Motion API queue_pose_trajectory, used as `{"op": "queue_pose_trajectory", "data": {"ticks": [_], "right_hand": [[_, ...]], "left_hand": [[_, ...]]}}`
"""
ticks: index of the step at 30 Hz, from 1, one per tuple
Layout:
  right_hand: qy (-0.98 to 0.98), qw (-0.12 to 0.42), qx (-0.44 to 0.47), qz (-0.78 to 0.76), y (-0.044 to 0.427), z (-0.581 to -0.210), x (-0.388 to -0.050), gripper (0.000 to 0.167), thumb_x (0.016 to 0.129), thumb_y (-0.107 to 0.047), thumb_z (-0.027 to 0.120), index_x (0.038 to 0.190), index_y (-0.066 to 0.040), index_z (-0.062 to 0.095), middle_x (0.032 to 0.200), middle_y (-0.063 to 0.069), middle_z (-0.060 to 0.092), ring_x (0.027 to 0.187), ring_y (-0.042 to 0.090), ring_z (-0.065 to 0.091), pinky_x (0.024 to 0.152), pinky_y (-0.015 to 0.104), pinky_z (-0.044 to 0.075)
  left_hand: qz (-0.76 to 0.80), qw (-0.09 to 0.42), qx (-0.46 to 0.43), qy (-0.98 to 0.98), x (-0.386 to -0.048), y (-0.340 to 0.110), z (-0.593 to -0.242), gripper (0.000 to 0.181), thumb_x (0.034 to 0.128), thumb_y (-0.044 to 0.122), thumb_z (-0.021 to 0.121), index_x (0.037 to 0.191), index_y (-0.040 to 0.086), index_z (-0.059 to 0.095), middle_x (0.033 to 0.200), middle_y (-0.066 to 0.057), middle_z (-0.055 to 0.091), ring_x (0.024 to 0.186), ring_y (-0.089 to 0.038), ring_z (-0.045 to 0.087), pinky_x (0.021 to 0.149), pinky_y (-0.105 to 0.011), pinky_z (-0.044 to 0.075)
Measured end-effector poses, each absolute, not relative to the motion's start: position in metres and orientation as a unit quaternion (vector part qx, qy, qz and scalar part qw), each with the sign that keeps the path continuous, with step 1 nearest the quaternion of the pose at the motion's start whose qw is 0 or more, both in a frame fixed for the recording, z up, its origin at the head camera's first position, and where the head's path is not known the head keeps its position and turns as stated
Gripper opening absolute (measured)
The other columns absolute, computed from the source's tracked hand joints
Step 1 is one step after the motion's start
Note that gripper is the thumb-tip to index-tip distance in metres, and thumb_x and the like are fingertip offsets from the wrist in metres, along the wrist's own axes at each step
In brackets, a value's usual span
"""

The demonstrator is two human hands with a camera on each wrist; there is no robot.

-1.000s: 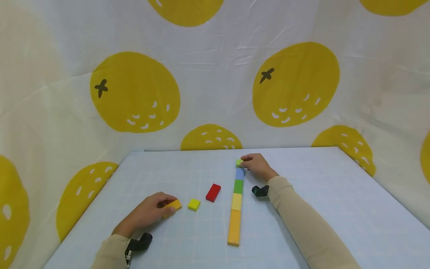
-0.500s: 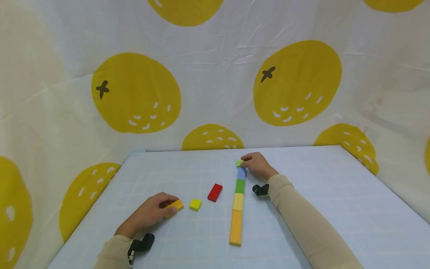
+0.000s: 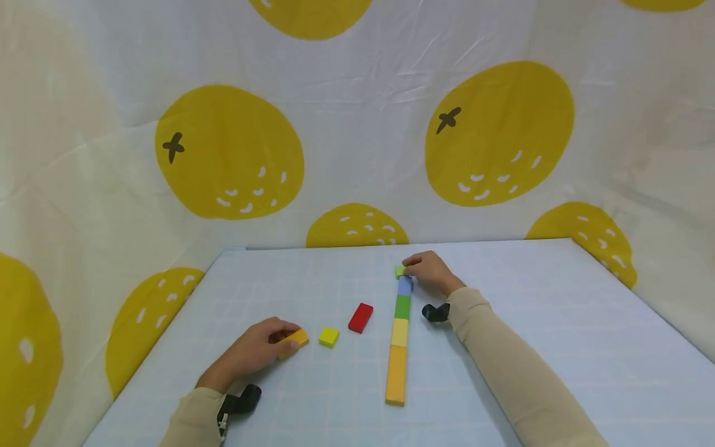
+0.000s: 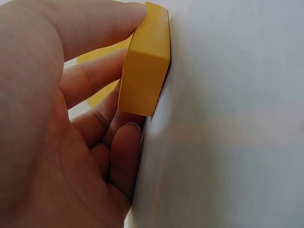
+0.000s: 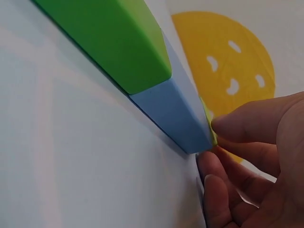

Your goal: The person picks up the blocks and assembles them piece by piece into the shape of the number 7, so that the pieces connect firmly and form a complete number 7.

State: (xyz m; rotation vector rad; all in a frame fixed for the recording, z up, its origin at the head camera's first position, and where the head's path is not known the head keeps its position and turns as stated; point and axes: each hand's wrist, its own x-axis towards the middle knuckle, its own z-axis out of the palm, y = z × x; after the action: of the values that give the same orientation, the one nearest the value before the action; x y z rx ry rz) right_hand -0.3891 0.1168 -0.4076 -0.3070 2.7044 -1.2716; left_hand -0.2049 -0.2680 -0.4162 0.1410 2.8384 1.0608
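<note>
Joined in line: long orange block [image 3: 396, 375], cream block [image 3: 399, 332], green block [image 3: 402, 306], blue block [image 3: 404, 285]. Right hand [image 3: 430, 272] pinches lime block [image 3: 399, 271] at far end; seating unclear. Apparently outstanding: red block [image 3: 360, 318], yellow block [image 3: 329, 337], short orange block [image 3: 301, 337] gripped by left hand [image 3: 258, 345].

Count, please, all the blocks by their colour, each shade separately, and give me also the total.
Orange blocks: 2
Pale yellow block: 1
Bright yellow block: 1
Green block: 1
Light green block: 1
Blue block: 1
Red block: 1
Total: 8
</note>
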Motion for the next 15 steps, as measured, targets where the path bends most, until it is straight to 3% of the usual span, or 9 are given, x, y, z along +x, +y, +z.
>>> {"op": "queue_pose_trajectory", "data": {"ticks": [15], "right_hand": [[0.891, 0.047, -0.105, -0.438, 0.1172, -0.4119, -0.3817, 0.032, 0.096, -0.018, 0.061, 0.125, -0.007, 0.070, 0.128, 0.011, 0.064, 0.120, 0.029, 0.054, 0.107, 0.047, 0.040]], "left_hand": [[0.350, 0.050, 0.066, 0.933, -0.2046, -0.2711, -0.4197, 0.036, 0.0905, 0.034, 0.075, 0.123, 0.020, 0.070, 0.105, 0.007, 0.062, 0.094, -0.014, 0.054, 0.086, -0.036, 0.047]]}}
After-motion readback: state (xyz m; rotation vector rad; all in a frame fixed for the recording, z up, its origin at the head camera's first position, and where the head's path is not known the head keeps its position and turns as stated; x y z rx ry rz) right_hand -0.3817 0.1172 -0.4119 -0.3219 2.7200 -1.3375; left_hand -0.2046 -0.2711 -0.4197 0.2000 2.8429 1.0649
